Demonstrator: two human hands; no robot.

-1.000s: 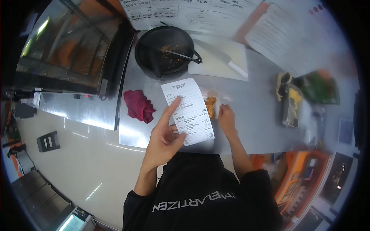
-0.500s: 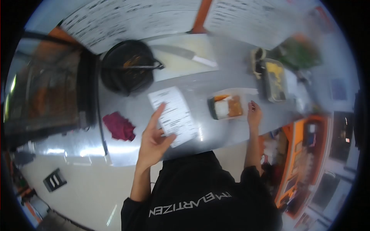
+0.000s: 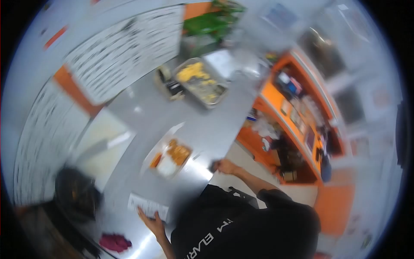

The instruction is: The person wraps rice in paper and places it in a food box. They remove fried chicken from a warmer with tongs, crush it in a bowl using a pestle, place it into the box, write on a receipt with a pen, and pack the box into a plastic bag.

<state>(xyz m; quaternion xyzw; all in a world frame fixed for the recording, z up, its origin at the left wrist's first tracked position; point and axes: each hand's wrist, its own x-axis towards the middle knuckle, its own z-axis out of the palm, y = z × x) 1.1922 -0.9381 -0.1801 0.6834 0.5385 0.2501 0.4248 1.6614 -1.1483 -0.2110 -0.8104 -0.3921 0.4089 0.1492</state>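
My left hand has a printed paper slip pinched between thumb and fingers, over the near side of the steel counter. At the counter's front edge, my right hand is closed round a small dark object, too blurred to name. Between and beyond my hands sits a clear takeaway box of food, with white rice and orange-brown pieces, on or beside a thin bag or wrap.
A tray of yellow pieces stands farther back, beside a tape dispenser. At left are a knife on a white cutting board, a black pan and a maroon cloth. Orange shelving is at right.
My view has swung to the right, bringing the tray and orange shelves nearer the middle. The paper slip stays in my left hand; my right hand now lies at the counter's edge.
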